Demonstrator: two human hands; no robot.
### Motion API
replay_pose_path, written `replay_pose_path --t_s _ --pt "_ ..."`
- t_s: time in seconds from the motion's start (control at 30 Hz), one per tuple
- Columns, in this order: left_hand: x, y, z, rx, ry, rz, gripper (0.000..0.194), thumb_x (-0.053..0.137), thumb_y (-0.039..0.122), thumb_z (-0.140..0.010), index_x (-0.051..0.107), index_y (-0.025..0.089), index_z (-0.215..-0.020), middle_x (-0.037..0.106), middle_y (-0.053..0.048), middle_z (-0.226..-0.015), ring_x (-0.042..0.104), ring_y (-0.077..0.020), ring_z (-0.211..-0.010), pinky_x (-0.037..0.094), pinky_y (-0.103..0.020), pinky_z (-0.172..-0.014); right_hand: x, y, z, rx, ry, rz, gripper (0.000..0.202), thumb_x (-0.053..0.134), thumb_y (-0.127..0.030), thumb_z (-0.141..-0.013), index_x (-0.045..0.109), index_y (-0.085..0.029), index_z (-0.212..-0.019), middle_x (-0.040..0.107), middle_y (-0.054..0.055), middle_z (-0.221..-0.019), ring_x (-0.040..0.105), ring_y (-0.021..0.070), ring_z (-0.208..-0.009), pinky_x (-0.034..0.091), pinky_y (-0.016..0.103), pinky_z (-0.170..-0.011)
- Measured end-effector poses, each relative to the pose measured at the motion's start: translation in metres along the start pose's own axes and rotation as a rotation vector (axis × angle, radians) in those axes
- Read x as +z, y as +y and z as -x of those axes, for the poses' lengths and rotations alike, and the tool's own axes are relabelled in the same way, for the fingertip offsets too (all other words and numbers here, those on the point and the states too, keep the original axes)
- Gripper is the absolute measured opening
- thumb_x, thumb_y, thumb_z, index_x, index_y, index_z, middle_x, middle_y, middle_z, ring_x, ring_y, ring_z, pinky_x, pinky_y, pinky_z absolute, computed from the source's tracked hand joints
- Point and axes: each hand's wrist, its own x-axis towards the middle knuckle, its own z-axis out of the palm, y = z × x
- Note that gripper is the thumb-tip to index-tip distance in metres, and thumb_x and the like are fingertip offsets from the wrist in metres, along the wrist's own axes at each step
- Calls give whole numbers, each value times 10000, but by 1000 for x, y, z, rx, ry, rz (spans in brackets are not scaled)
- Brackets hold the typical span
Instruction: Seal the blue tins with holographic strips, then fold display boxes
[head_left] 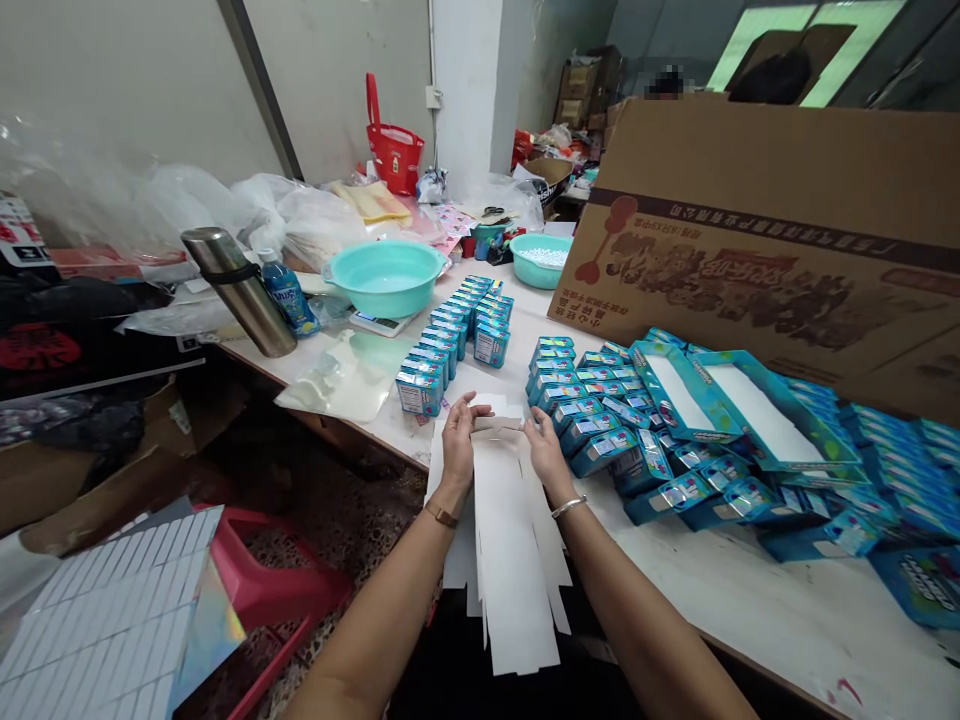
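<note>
White die-cut card sheets (514, 560) lie over the table's front edge, several of them layered. My left hand (459, 440) has its fingers curled at the far left corner of the top card. Opposite it, my right hand (546, 450) pinches the far right corner, where the end flaps are folded up. Small blue boxes (420, 385) stand in rows just beyond my left hand. More blue boxes (596, 440) are packed close together to the right of my right hand.
Two blue trays (772, 410) rest on the right-hand boxes, before a large cardboard carton (750, 250). A turquoise basin (386, 280), a steel flask (240, 290) and a blue bottle (289, 295) stand at the left. A red stool (277, 570) is below left.
</note>
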Motion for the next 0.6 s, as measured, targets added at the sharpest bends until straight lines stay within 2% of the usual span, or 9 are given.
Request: replay_pose_path --t_s 0.1,0.2,0.27,0.37,0.43,0.53,0.6 --pt "4 -4 -8 -72 37 -50 579 461 636 -907 582 169 -1226 706 -90 -981 632 -183 -845 496 -292 -765 6 -1 -1 19 1 15 619 355 -716 -858 667 -194 -974 699 92 -957 611 250 -974 484 348 -857" --pt "1 -6 -17 -63 17 -137 472 556 535 -887 629 152 -1152 691 -98 -1017 613 -165 -815 483 -276 -768 7 -5 -5 20 -20 70 609 317 -666 -889 674 -181 -803 698 80 -840 617 241 -881 485 335 -807" --pt "-2 -7 -23 -81 -19 -156 381 658 430 -816 655 149 -1074 689 -82 -969 610 -158 -778 477 -279 -763 3 -8 -7 20 -57 129 539 355 -591 -899 672 -179 -753 689 62 -794 616 224 -830 478 320 -775" --pt "-5 -9 -29 -153 -97 -169 278 696 297 -719 678 143 -950 684 -51 -831 605 -149 -682 479 -296 -730 -5 -17 -9 15 -157 237 315 499 -416 -855 680 -181 -749 681 34 -750 614 203 -760 460 298 -728" --pt "-4 -11 -32 -192 -144 -173 242 664 230 -692 682 144 -918 685 -42 -799 610 -146 -662 486 -296 -714 -9 -25 -10 1 -222 314 168 572 -290 -798 704 -186 -811 706 41 -819 628 209 -802 446 296 -751" --pt "-1 -13 -35 -226 -183 -179 250 618 143 -653 677 147 -897 679 -29 -780 619 -143 -679 491 -277 -694 -11 -37 -17 -26 -313 410 198 637 -178 -729 736 -225 -894 731 56 -931 642 232 -916 423 297 -817" --pt "-1 -11 -37 -236 -192 -183 254 597 112 -635 668 147 -876 666 -22 -771 618 -138 -694 489 -265 -694 -10 -45 -27 -31 -362 450 196 677 -137 -676 744 -237 -832 735 56 -887 649 246 -918 415 297 -827"
